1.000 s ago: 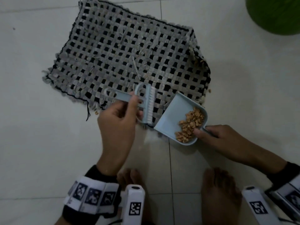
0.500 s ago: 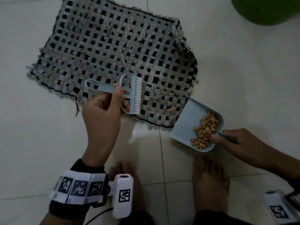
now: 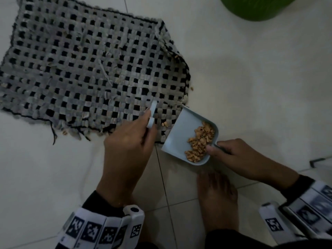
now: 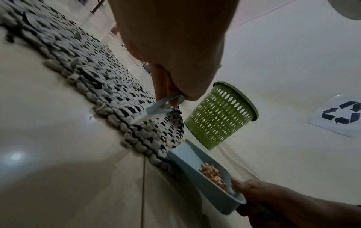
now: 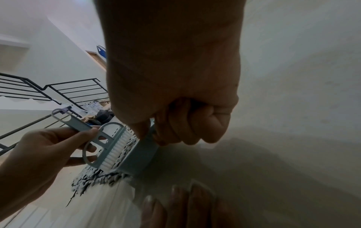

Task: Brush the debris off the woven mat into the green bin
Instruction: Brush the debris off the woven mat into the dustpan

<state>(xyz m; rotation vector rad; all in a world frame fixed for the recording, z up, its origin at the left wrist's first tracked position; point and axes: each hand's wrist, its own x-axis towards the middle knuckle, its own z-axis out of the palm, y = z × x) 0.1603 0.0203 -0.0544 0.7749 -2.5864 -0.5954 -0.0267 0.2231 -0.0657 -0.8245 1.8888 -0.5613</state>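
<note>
A grey and black woven mat [image 3: 86,65] lies on the white tiled floor. My left hand [image 3: 129,146] grips a light blue brush [image 3: 152,114] over the mat's near right corner, its white bristles [image 5: 117,149] facing the dustpan. My right hand [image 3: 231,153] holds the handle of a light blue dustpan [image 3: 181,133], whose lip meets the mat's edge. A pile of tan crumbs [image 3: 200,141] fills the pan's back. A few crumbs [image 3: 164,124] lie on the mat between brush and pan. The green bin [image 4: 220,115] stands beyond the mat's right corner, perforated and upright.
My bare feet [image 3: 217,200] rest on the tiles just behind the dustpan. A sheet with a recycling symbol [image 4: 341,114] lies on the floor right of the bin. Stray crumbs [image 3: 191,88] sit at the mat's right edge. A stair railing [image 5: 48,92] shows far off.
My left hand has carried the brush rightward to the mat's near right corner, close to the dustpan. The dustpan has come back against the mat's edge.
</note>
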